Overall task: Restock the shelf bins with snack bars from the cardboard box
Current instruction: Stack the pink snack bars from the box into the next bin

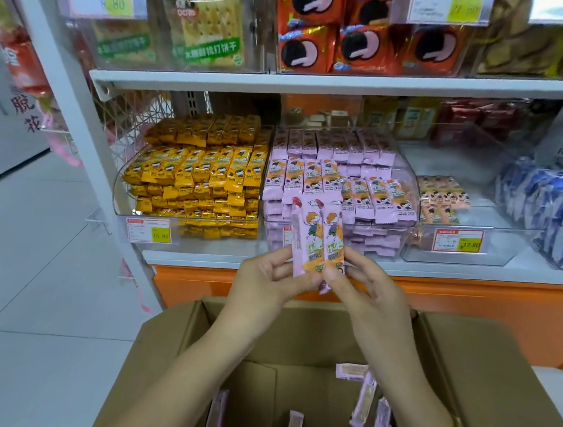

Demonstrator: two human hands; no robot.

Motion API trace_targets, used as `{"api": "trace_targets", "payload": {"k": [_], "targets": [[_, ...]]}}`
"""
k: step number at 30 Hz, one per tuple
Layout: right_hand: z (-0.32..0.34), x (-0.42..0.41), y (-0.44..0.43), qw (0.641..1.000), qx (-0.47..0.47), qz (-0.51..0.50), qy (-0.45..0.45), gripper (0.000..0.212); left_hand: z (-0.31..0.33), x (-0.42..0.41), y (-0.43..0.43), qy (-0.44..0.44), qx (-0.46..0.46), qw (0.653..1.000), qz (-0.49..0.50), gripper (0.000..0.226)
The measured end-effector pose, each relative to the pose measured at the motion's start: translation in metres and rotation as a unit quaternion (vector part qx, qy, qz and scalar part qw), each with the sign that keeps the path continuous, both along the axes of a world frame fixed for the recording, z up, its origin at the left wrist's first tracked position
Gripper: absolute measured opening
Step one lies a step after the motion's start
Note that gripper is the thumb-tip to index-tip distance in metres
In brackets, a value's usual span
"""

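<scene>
Both hands hold pink snack bars point(317, 237) upright in front of the shelf. My left hand point(267, 277) pinches the lower left of the bars and my right hand point(366, 287) pinches the lower right. Just behind them stands the clear bin of pink bars point(399, 221), stacked high. Below my arms the open cardboard box point(171, 340) holds several loose pink bars point(363, 407) near its bottom.
A clear bin of yellow bars point(194, 177) stands left of the pink one. To the right are a bin with peach bars point(443, 201) and a bin of blue packets point(554, 219). Cracker and red cookie packs fill the upper shelf point(320, 82). Tiled floor lies to the left.
</scene>
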State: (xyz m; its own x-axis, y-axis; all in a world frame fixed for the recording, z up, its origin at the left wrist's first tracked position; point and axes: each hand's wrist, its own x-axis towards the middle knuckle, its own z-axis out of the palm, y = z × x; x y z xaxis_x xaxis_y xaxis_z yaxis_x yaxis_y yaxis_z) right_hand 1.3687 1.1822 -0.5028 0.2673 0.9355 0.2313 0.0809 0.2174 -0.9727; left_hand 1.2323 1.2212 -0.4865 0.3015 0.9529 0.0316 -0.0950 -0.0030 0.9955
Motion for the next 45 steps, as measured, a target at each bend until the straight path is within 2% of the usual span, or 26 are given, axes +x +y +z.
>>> {"api": "trace_targets", "payload": {"k": [3, 6, 8, 11, 14, 18, 20, 22, 25, 27, 31, 33, 35, 37, 40, 43, 45], "targets": [[0.001, 0.001, 0.007, 0.998, -0.024, -0.049, -0.027, 0.04, -0.004, 0.007, 0.002, 0.11, 0.138, 0.984, 0.03, 0.043], [0.008, 0.006, 0.015, 0.997, -0.017, -0.07, -0.037, 0.04, 0.001, 0.011, 0.005, 0.137, 0.171, 0.976, -0.011, 0.053], [0.02, 0.012, 0.023, 0.994, -0.004, -0.094, -0.056, 0.038, 0.004, 0.012, 0.012, 0.198, 0.198, 0.96, -0.023, 0.065], [0.043, 0.033, 0.049, 0.979, -0.013, -0.136, -0.154, 0.039, 0.009, 0.006, 0.026, 0.353, 0.24, 0.902, 0.057, 0.08], [0.061, 0.059, 0.091, 0.946, -0.048, -0.177, -0.267, 0.051, 0.006, -0.006, 0.041, 0.423, 0.24, 0.867, 0.108, 0.079], [0.072, 0.073, 0.136, 0.88, -0.179, -0.187, -0.399, 0.08, -0.006, -0.013, 0.052, 0.448, 0.238, 0.856, 0.101, 0.071], [0.075, 0.071, 0.147, 0.862, -0.207, -0.179, -0.428, 0.076, -0.011, -0.014, 0.055, 0.45, 0.241, 0.854, 0.096, 0.07], [0.073, 0.068, 0.152, 0.863, -0.196, -0.169, -0.433, 0.054, -0.014, -0.016, 0.059, 0.453, 0.242, 0.852, 0.1, 0.07], [0.069, 0.064, 0.148, 0.879, -0.164, -0.146, -0.424, 0.052, -0.016, -0.02, 0.065, 0.455, 0.24, 0.852, 0.101, 0.07], [0.067, 0.064, 0.138, 0.889, -0.131, -0.139, -0.415, 0.042, -0.014, -0.023, 0.063, 0.443, 0.249, 0.856, 0.1, 0.065], [0.056, 0.06, 0.107, 0.885, 0.009, -0.185, -0.427, 0.027, -0.02, -0.034, 0.045, 0.43, 0.241, 0.866, 0.081, 0.039], [0.041, 0.051, 0.088, 0.903, 0.032, -0.124, -0.409, 0.028, -0.029, -0.042, 0.03, 0.437, 0.22, 0.869, 0.066, 0.018], [0.013, 0.043, 0.073, 0.904, 0.009, -0.033, -0.426, 0.03, -0.042, -0.053, 0.011, 0.486, 0.193, 0.851, 0.045, 0.008], [-0.028, 0.04, 0.07, 0.875, -0.042, 0.063, -0.479, 0.03, -0.062, -0.065, -0.003, 0.532, 0.165, 0.83, 0.039, 0.008], [-0.104, 0.051, 0.074, 0.802, -0.189, 0.171, -0.54, 0.023, -0.095, -0.082, -0.021, 0.546, 0.103, 0.83, 0.037, 0.015], [-0.183, 0.073, 0.068, 0.726, -0.34, 0.181, -0.57, 0.024, -0.124, -0.108, -0.031, 0.609, 0.057, 0.789, 0.054, 0.04], [-0.232, 0.086, 0.054, 0.687, -0.403, 0.16, -0.584, 0.026, -0.14, -0.127, -0.038, 0.634, 0.055, 0.769, 0.067, 0.055]]}}
